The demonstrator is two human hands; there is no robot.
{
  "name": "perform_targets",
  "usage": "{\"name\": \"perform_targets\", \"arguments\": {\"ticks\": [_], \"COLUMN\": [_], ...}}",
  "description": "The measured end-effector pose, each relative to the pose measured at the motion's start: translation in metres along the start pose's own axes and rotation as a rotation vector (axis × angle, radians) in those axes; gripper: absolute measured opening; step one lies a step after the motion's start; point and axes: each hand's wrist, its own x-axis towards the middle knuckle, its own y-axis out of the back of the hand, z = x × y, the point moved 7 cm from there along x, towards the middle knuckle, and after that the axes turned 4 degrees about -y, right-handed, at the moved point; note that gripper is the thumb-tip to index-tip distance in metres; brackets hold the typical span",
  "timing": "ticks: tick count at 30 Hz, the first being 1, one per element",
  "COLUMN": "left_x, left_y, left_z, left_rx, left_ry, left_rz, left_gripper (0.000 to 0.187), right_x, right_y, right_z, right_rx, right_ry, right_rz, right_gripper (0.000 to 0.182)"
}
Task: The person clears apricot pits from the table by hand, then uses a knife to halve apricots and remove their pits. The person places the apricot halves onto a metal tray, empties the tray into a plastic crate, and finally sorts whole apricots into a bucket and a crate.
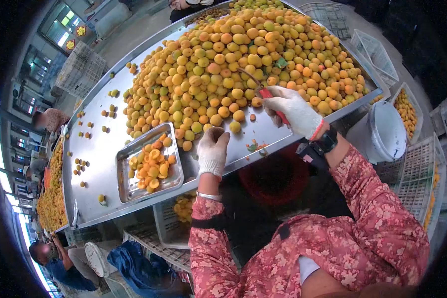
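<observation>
My right hand (295, 110), in a white glove, grips the red handle of a curved knife (266, 93). The thin blade points away from me, over the near side of a large apricot pile (218, 59). My left hand (212, 151), also gloved, is closed with its fingertips together at the table's near edge; whatever they may hold is hidden. To its left, a shallow metal tray (180, 171) contains split apricots (153, 169) with orange flesh showing. Small scraps and a green leaf (253, 147) lie between my hands on the metal table (102, 164).
Loose apricots (81, 163) dot the table's left side. A white bucket (382, 131) and plastic crates (375, 49) stand at the right. Below the table is another crate (166, 223) with apricots. Other people (64, 265) are at the left, near a second apricot heap (52, 203).
</observation>
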Motion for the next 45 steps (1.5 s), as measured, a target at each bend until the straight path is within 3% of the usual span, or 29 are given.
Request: {"name": "perform_targets", "arguments": {"ticks": [1, 3, 7, 9, 11, 13, 16, 19, 21, 22, 23, 24, 25, 26, 28, 29, 30, 32, 35, 37, 38, 39, 41, 43, 45], "left_x": [0.0, 0.001, 0.008, 0.014, 0.016, 0.027, 0.049, 0.065, 0.052, 0.053, 0.05, 0.054, 0.051, 0.053, 0.052, 0.054, 0.056, 0.057, 0.057, 0.053, 0.052, 0.05, 0.049, 0.048, 0.047], "left_y": [-0.002, -0.005, -0.015, -0.025, -0.043, -0.046, -0.045, -0.038, -0.055, -0.049, -0.043, -0.053, -0.06, -0.068, -0.083, -0.087, -0.096, -0.107, -0.112, -0.107, -0.103, -0.099, -0.09, -0.09, -0.085], "left_z": [-0.004, -0.003, -0.005, -0.004, 0.012, 0.013, 0.002, 0.005, -0.001, -0.002, 0.005, -0.003, 0.016, 0.03, 0.053, 0.056, 0.057, 0.055, 0.059, 0.057, 0.058, 0.058, 0.064, 0.062, 0.069], "left_rx": [-0.01, 0.37, 0.538, 0.676, 0.934, 0.956, 0.973, 0.94, 0.866, 0.761, 0.508, -0.154, -0.581, -0.775, -0.99, -1.005, -1.04, -1.071, -1.135, -1.118, -1.03, -1.032, -0.675, -0.677, -0.547], "left_ry": [-0.004, -0.128, -0.128, -0.123, -0.217, -0.238, -0.355, -0.395, -0.282, -0.165, -0.183, 0.055, 0.128, 0.073, 0.067, -0.009, -0.018, -0.019, -0.093, -0.026, -0.042, -0.034, -0.113, -0.079, -0.308], "left_rz": [-0.008, -0.024, -0.075, -0.123, -0.268, -0.266, -0.139, -0.073, -0.213, -0.228, -0.116, -0.258, -0.351, -0.346, -0.313, -0.3, -0.268, -0.249, -0.299, -0.233, -0.17, -0.16, -0.149, -0.11, -0.039], "left_gripper": [0.029, 0.033, 0.04, 0.045, 0.046, 0.045, 0.023, 0.02, 0.029, 0.045, 0.043, 0.046, 0.041, 0.037, 0.039, 0.043, 0.045, 0.048, 0.054, 0.021, 0.015, 0.015, 0.012, 0.01, 0.012], "right_x": [-0.001, 0.001, 0.005, 0.008, 0.007, 0.017, 0.021, 0.024, 0.021, 0.023, 0.025, 0.028, 0.023, 0.031, 0.04, 0.041, 0.04, 0.039, 0.041, 0.038, 0.039, 0.041, 0.043, 0.044, 0.046], "right_y": [0.001, 0.008, 0.01, 0.008, 0.003, -0.01, -0.024, -0.031, -0.017, -0.021, -0.019, -0.014, -0.012, -0.003, 0.011, 0.015, 0.018, 0.022, 0.025, 0.026, 0.023, 0.022, 0.019, 0.018, 0.015], "right_z": [0.002, 0.001, -0.006, -0.001, -0.004, 0.008, 0.013, 0.014, 0.029, 0.027, 0.029, 0.029, 0.017, 0.03, 0.045, 0.045, 0.04, 0.034, 0.028, 0.023, 0.026, 0.029, 0.033, 0.036, 0.036], "right_rx": [-0.008, 0.094, 0.239, 0.225, -0.01, 0.085, -0.071, -0.054, -0.032, -0.034, -0.031, -0.16, -0.526, -0.177, -0.096, -0.032, 0.025, 0.09, -0.092, -0.261, -0.262, -0.24, -0.223, -0.285, -0.31], "right_ry": [0.0, 0.002, 0.143, 0.102, 0.109, 0.083, 0.049, 0.04, -0.023, 0.009, 0.029, 0.12, 0.635, 0.159, 0.188, 0.053, 0.052, 0.051, 0.179, 0.341, 0.329, 0.321, 0.309, 0.272, 0.336], "right_rz": [0.011, 0.079, 0.026, 0.021, 0.07, 0.012, 0.079, 0.034, 0.018, -0.001, -0.003, -0.019, 0.062, 0.024, -0.042, -0.048, -0.03, 0.003, 0.038, 0.115, 0.105, 0.096, 0.085, 0.117, 0.141], "right_gripper": [0.027, 0.026, 0.026, 0.026, 0.031, 0.03, 0.024, 0.022, 0.021, 0.022, 0.023, 0.023, 0.022, 0.021, 0.019, 0.02, 0.019, 0.019, 0.019, 0.019, 0.019, 0.019, 0.019, 0.024, 0.027]}}
